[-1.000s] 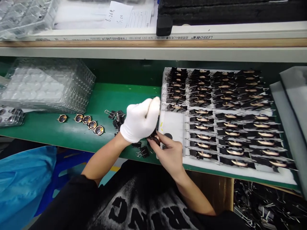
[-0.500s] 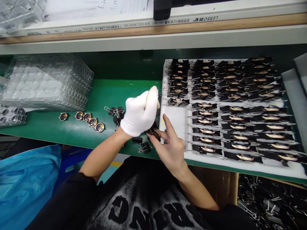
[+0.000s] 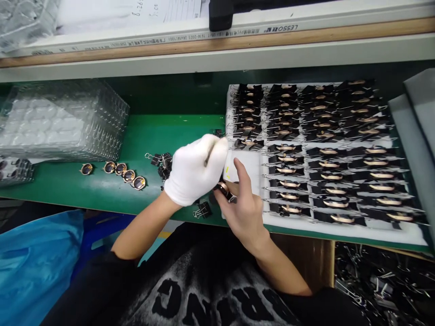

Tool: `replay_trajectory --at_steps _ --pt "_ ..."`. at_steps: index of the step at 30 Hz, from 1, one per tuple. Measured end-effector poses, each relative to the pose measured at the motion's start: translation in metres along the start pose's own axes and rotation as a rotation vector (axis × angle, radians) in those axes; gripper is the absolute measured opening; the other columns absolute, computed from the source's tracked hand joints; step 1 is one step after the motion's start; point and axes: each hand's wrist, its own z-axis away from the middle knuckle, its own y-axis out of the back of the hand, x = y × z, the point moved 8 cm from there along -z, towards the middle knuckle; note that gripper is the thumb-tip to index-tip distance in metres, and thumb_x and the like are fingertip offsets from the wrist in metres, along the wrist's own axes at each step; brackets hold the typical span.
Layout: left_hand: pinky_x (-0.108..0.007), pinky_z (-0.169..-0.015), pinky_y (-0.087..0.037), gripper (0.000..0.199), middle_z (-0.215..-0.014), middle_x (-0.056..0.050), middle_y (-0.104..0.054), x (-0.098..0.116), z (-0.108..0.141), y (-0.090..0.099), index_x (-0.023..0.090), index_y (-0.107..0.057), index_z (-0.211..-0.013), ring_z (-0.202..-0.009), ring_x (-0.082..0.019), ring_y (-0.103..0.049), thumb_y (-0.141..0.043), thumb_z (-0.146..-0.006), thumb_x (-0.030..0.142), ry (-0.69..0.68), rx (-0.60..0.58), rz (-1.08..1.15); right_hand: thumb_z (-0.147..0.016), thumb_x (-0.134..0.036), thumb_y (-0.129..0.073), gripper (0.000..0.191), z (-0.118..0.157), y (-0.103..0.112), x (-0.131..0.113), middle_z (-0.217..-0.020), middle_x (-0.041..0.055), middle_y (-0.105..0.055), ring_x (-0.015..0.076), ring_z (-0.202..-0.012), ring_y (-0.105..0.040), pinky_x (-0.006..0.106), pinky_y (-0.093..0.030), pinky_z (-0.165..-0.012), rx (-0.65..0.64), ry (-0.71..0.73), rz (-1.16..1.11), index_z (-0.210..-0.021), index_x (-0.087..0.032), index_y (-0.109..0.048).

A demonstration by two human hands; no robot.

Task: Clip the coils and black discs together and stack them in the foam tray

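Observation:
My left hand (image 3: 197,171), in a white glove, is closed above the front of the green table; its fingertips and anything in them are hidden from me. Right beside it, my bare right hand (image 3: 246,208) pinches a round dark piece with a gold-coloured rim (image 3: 222,187) between thumb and fingers, its index finger raised. Part of that piece is covered by the glove. Black binder clips (image 3: 164,165) lie heaped left of the glove, and one loose binder clip (image 3: 203,209) rests near the table's front edge. Several round gold-rimmed pieces (image 3: 138,183) lie farther left.
To the right, a white foam board (image 3: 245,164) carries rows of gold-rimmed pieces clamped in black binder clips (image 3: 335,191). Stacked clear plastic trays (image 3: 64,124) stand at the left. A shelf edge (image 3: 170,63) crosses above. More clips fill a box (image 3: 380,280) at lower right.
My gloved left hand has come slightly down and closer to my right hand, over the round piece. The whole view has shifted a little.

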Motion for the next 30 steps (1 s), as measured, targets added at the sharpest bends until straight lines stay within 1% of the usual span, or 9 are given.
replay_trajectory --at_steps 2,4,6,11,15,19,21,25,30 --pt "-0.028 -0.066 -0.045 0.034 -0.082 -0.001 -0.072 -0.006 0.007 -0.002 0.02 -0.068 -0.098 -0.069 -0.015 -0.065 -0.046 -0.103 0.046 0.112 -0.146 -0.059 -0.099 -0.012 -0.063 0.082 -0.001 0.01 -0.007 -0.114 0.0141 -0.079 0.0253 -0.096 -0.079 0.035 -0.066 -0.079 0.089 0.17 0.148 -0.167 -0.014 -0.016" --pt "-0.028 -0.059 -0.04 0.038 -0.07 0.002 -0.067 -0.015 0.017 -0.01 0.021 -0.069 -0.092 -0.062 -0.014 -0.06 -0.048 -0.102 0.051 0.208 -0.348 -0.063 -0.097 -0.007 -0.064 0.086 -0.002 0.017 -0.012 -0.112 0.0169 -0.079 0.0267 -0.098 -0.078 0.037 -0.063 -0.079 0.146 0.323 0.264 -0.166 -0.008 -0.014" --pt "-0.028 -0.057 -0.039 0.039 -0.061 0.004 -0.061 -0.021 0.026 -0.019 0.022 -0.069 -0.087 -0.057 -0.013 -0.056 -0.045 -0.103 0.048 0.264 -0.489 0.034 -0.095 -0.009 -0.068 0.09 -0.003 0.025 -0.008 -0.114 0.0166 -0.079 0.0273 -0.103 -0.077 0.041 -0.06 -0.084 0.157 0.371 0.332 -0.166 -0.009 -0.013" --pt "-0.027 -0.072 -0.051 0.032 -0.093 0.001 -0.073 -0.028 0.026 -0.029 0.024 -0.065 -0.124 -0.074 -0.013 -0.066 -0.045 -0.103 0.038 0.274 -0.479 0.304 -0.09 -0.043 -0.079 0.095 -0.006 0.043 0.03 -0.144 0.02 -0.061 0.0351 -0.129 -0.063 0.054 -0.057 -0.1 0.005 0.053 0.156 -0.165 -0.022 -0.025" --pt "-0.03 -0.08 -0.056 0.046 -0.101 -0.003 -0.073 -0.032 0.023 -0.041 0.021 -0.051 -0.144 -0.087 -0.017 -0.069 -0.049 -0.102 0.039 0.232 -0.567 0.343 -0.093 -0.025 -0.075 0.058 0.001 0.058 0.046 -0.13 0.01 -0.069 0.0264 -0.118 -0.069 0.044 -0.061 -0.098 0.03 -0.014 -0.026 -0.148 -0.028 -0.055" --pt "-0.032 -0.088 -0.057 0.04 -0.115 -0.004 -0.074 -0.032 0.02 -0.062 0.024 -0.065 -0.128 -0.097 -0.02 -0.07 -0.06 -0.095 0.047 0.14 -0.783 0.311 -0.095 -0.013 -0.07 0.058 0.013 0.062 0.046 -0.128 0.0117 -0.071 0.0264 -0.116 -0.071 0.044 -0.061 -0.1 0.117 0.118 0.124 -0.149 -0.027 -0.054" --pt "-0.032 -0.083 -0.056 0.036 -0.104 -0.003 -0.076 -0.035 0.011 -0.069 0.024 -0.071 -0.118 -0.089 -0.02 -0.07 -0.063 -0.093 0.049 0.1 -0.756 0.2 -0.094 -0.016 -0.072 0.061 0.019 0.06 0.047 -0.136 0.0175 -0.066 0.031 -0.123 -0.067 0.048 -0.059 -0.1 0.157 0.12 0.265 -0.151 -0.023 -0.05" --pt "-0.032 -0.08 -0.054 0.042 -0.099 -0.004 -0.076 -0.041 -0.01 -0.075 0.02 -0.069 -0.125 -0.088 -0.02 -0.07 -0.063 -0.093 0.046 0.148 -0.572 0.049 -0.094 -0.02 -0.073 0.053 0.028 0.056 0.048 -0.138 0.0209 -0.062 0.0369 -0.127 -0.063 0.057 -0.053 -0.101 0.169 0.047 0.436 -0.143 -0.022 -0.055" --pt "-0.028 -0.066 -0.052 0.042 -0.091 -0.004 -0.076 -0.026 -0.011 -0.083 0.017 -0.073 -0.109 -0.076 -0.018 -0.068 -0.057 -0.094 0.053 0.143 -0.733 0.098 -0.095 -0.023 -0.07 0.062 0.022 0.076 0.054 -0.142 0.0224 -0.057 0.0348 -0.135 -0.056 0.055 -0.052 -0.107 0.279 -0.087 0.215 -0.152 -0.018 -0.045"
